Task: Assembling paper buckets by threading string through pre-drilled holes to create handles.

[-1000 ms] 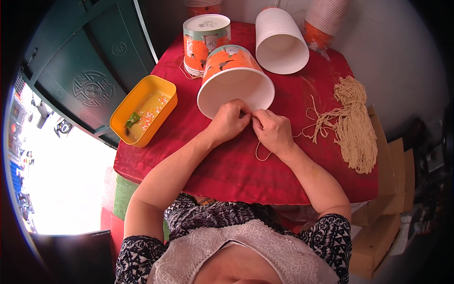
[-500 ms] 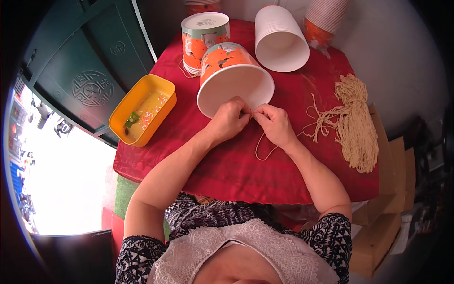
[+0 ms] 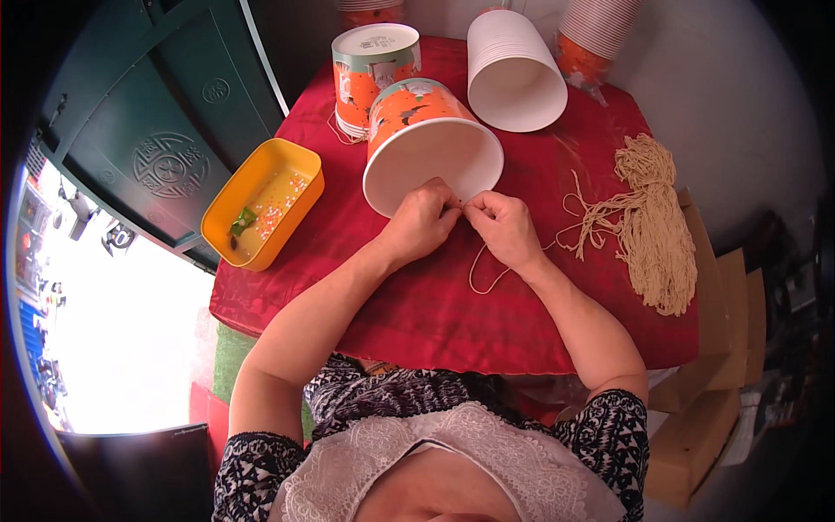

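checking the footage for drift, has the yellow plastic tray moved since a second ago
No. The yellow rectangular plastic tray sits at the same left edge of the red tablecloth, beside the dark green panel, as before.

I see an orange paper bucket lying on its side at twelve o'clock, white mouth toward me; a beige string loops below its rim.

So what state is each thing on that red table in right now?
Paper tub: on its side, mouth toward the person, both hands at its rim.
Left hand: pinching at the rim.
Right hand: pinching a cord.
Cup stack: lying down.
Yellow tray: open, holding small bits.
String bundle: loose.
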### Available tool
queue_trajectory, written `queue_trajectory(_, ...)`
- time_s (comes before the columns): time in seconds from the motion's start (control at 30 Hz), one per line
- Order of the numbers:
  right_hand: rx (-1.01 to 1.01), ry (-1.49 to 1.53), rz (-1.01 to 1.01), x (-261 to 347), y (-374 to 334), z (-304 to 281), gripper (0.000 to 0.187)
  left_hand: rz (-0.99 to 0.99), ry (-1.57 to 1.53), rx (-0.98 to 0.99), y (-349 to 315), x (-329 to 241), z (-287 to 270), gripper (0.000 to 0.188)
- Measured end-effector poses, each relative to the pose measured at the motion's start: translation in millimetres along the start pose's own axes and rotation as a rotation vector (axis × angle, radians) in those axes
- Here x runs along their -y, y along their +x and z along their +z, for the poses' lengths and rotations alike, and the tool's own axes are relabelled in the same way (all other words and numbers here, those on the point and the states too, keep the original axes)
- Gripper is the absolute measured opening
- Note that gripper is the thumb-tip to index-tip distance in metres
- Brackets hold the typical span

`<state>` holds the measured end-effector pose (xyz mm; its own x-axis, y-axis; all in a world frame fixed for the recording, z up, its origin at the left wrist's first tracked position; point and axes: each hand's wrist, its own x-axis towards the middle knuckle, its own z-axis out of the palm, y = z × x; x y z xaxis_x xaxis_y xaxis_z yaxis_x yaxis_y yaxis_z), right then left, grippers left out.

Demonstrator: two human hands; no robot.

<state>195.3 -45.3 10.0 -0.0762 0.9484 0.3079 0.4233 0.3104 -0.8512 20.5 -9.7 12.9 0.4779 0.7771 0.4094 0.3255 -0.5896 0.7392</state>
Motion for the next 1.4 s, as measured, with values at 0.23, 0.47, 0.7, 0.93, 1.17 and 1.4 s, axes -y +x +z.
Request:
queue_trajectory(0.23,0.028,-0.151,0.021,14,-6,-7,0.011,-0.023,0.038,-0.038,-1,3,0,0.005)
queue_trajectory(0.47,0.020,-0.237,-0.098,7,-10,-6,0.014,-0.014,0.077,-0.085,-1,4,2,0.003)
queue_trajectory(0.7,0.021,-0.348,-0.128,1,-11,-6,0.013,-0.093,0.087,-0.126,1,-3,-1,0.007)
queue_trajectory(0.93,0.059,-0.395,-0.163,8,-12,-6,0.014,-0.186,0.108,-0.178,3,0,0,0.009)
queue_trajectory(1.17,0.060,-0.368,-0.336,7,-11,-3,0.009,-0.229,0.144,-0.202,5,0,4,0.012)
queue_trajectory(1.4,0.123,-0.427,-0.344,8,-13,-1,0.009,-0.200,0.225,-0.230,8,1,8,0.012)
